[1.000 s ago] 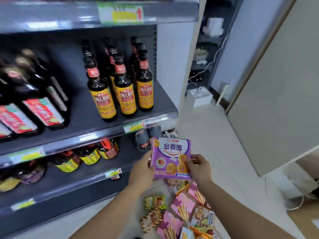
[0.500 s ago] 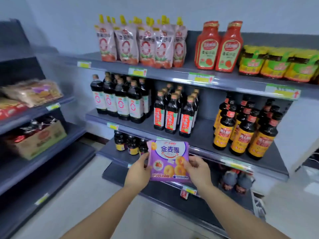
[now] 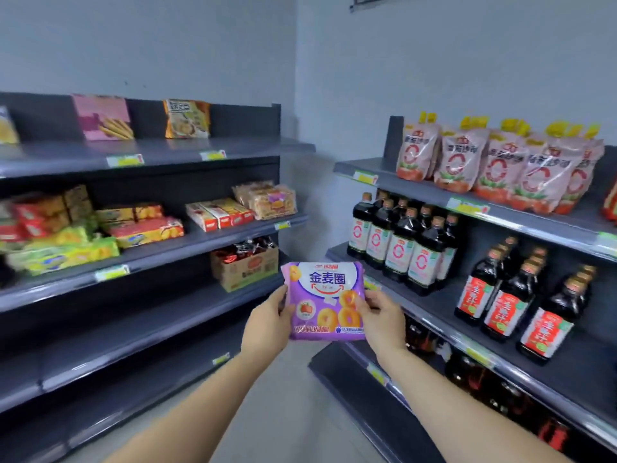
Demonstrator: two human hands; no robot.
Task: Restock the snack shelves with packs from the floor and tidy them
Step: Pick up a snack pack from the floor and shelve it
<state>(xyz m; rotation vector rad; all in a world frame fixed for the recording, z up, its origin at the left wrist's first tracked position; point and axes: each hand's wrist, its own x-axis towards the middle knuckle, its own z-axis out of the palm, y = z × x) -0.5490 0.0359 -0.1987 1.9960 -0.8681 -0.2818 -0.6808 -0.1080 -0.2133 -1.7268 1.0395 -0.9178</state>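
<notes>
Corner aisle between two dark shelf racks. The snack rack [image 3: 233, 121] stands at left and the sauce rack [image 3: 434, 312] at right. Their far ends close toward the wall corner, leaving a wedge of pale floor [image 3: 277, 406] open between the front edges. On the snack rack, the top shelf [image 3: 253, 147] carries a pink pack [image 3: 103, 118] and an orange pack [image 3: 187, 119] leaning on the back panel, with bare surface running to its right-hand end. The second shelf [image 3: 207, 236] holds biscuit packs [image 3: 140, 225] along its length. The third shelf [image 3: 133, 315] shows bare surface left of a cardboard box [image 3: 245, 267] set at its right end. The sauce rack bears pouches [image 3: 494, 162] above rows of dark bottles [image 3: 400, 248]. The purple snack pack [image 3: 325, 300] is held upright in mid-air over the floor, in front of the cardboard box and near the sauce rack's front edge. The left hand [image 3: 267, 324] grips its left edge and the right hand [image 3: 382, 320] grips its right edge, fingers curled round it.
</notes>
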